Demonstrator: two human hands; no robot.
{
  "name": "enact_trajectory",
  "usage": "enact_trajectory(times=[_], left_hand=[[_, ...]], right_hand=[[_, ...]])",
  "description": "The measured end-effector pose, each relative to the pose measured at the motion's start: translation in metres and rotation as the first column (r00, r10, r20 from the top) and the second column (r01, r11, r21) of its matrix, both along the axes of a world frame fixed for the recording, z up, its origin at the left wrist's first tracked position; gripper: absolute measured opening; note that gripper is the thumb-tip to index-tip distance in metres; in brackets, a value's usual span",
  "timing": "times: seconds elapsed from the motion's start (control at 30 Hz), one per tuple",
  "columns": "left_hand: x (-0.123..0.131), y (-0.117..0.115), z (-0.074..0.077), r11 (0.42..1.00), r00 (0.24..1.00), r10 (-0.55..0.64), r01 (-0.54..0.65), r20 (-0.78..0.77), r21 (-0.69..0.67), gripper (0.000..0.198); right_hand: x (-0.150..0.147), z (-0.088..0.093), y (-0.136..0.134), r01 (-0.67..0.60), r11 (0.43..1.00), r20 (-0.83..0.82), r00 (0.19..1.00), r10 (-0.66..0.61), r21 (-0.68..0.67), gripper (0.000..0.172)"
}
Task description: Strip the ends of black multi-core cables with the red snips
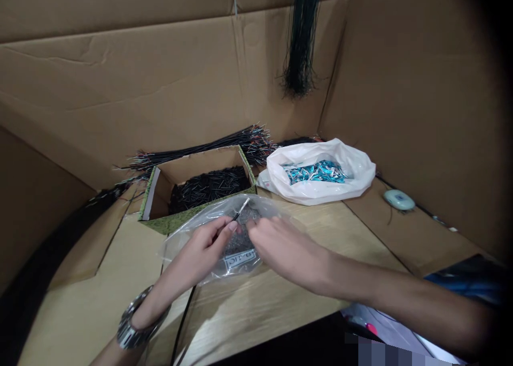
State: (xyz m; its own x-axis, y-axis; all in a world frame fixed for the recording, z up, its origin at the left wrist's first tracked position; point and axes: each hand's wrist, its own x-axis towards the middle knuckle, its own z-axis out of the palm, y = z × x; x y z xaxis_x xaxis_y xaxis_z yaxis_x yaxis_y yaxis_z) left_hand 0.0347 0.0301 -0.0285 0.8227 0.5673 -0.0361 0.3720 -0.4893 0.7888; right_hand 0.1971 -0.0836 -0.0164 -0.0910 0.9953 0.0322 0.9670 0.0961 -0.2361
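Note:
Between the thumb and fingers of my left hand [216, 238] is the end of a black cable [239, 214], its whitish tip pointing up and to the right. My right hand [276, 246] is beside it, fingers curled down over a clear plastic bag [180, 243]. Whatever those fingers hold, if anything, is hidden. Inside the bag lies a heap of small greyish pieces [236, 243], too fine to make out, and a printed label [240, 259] shows at its front.
Behind the bag stands a green-edged box [160, 224] of short black tubes [208, 187]. A white bag [276, 165] holds blue-and-silver pieces [316, 172]. Cable bundles [208, 144] lie at the back; dark wires [302, 45] hang above. A pale round object [398, 199] sits right.

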Motion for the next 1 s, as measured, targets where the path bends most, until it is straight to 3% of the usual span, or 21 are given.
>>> enact_trajectory(times=[0.1, 0.23, 0.37, 0.63, 0.77, 0.9, 1.0], left_hand=[[-0.002, 0.000, 0.003, 1.000, 1.000, 0.010, -0.010, 0.007, 0.024, 0.032], [-0.004, -0.003, 0.002, 1.000, 1.000, 0.020, -0.020, -0.009, 0.008, 0.038], [-0.002, -0.006, 0.001, 0.999, 0.999, 0.032, -0.032, -0.022, 0.005, 0.040], [-0.001, -0.011, 0.002, 1.000, 0.999, 0.011, -0.011, -0.032, -0.002, 0.037], [0.000, -0.014, 0.001, 0.996, 0.999, -0.011, 0.007, -0.037, -0.092, 0.037], [0.000, -0.014, 0.004, 0.973, 1.000, 0.010, -0.015, -0.021, -0.231, 0.040], [-0.003, -0.009, 0.008, 0.930, 1.000, 0.029, -0.026, 0.002, -0.366, 0.041]], right_hand=[[0.005, -0.002, -0.001, 0.069, 0.997, -0.010, 0.998, -0.069, 0.034, 0.025], [0.014, 0.009, -0.008, 0.165, 0.985, -0.044, 0.986, -0.162, 0.057, 0.021], [0.014, 0.019, -0.017, 0.170, 0.984, -0.102, 0.981, -0.163, 0.063, 0.019], [0.010, 0.021, -0.017, 0.209, 0.977, -0.189, 0.962, -0.199, 0.033, 0.022], [0.006, 0.025, -0.013, 0.160, 0.987, -0.165, 0.973, -0.158, -0.001, 0.023], [0.000, 0.013, -0.008, 0.053, 0.997, -0.070, 0.996, -0.048, 0.064, 0.024], [0.002, 0.005, -0.003, 0.017, 0.999, -0.022, 1.000, -0.017, 0.036, 0.025]])
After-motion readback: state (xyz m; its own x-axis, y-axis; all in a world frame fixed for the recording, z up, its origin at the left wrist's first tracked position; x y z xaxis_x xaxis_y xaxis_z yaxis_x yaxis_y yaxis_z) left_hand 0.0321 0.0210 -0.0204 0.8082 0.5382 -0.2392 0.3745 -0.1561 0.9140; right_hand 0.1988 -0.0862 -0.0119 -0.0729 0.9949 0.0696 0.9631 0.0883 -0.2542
